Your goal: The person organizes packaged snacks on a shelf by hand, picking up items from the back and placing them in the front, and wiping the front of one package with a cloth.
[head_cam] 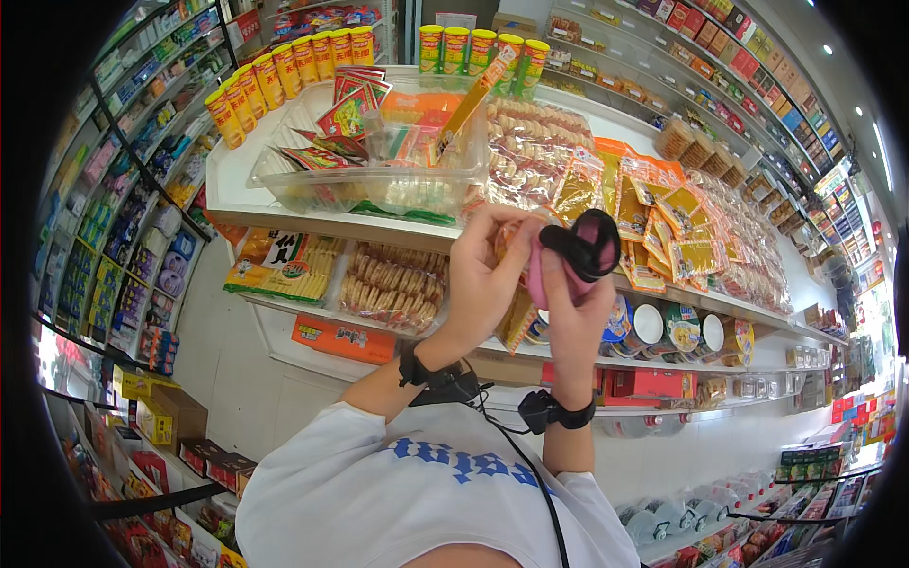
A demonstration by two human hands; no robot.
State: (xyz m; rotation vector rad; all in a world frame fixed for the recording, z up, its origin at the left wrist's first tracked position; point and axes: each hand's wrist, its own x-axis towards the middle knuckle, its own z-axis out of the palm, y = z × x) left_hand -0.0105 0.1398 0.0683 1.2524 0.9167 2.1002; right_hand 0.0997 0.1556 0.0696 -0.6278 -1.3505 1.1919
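Both of my hands are raised close together over the shelf's front edge. My left hand (pixel 486 273) has its fingers closed on a small, partly hidden orange and clear wrapper (pixel 508 234). In my right hand (pixel 579 302) is a pink item with a black strap or loop (pixel 586 248); its exact kind cannot be told. The two held things nearly meet, and I cannot tell whether they touch. Just beyond are packs of round crackers (pixel 540 149) and, to the right, a pile of orange and yellow snack packets (pixel 667 220).
A clear plastic bin (pixel 426 188) holds red packets and a long orange package. Yellow canisters (pixel 266 78) and green canisters (pixel 456 53) line the back edge. Below the top shelf are more cracker packs (pixel 394 284) and instant noodle cups (pixel 648 325). A black cable (pixel 529 465) hangs from the wrists.
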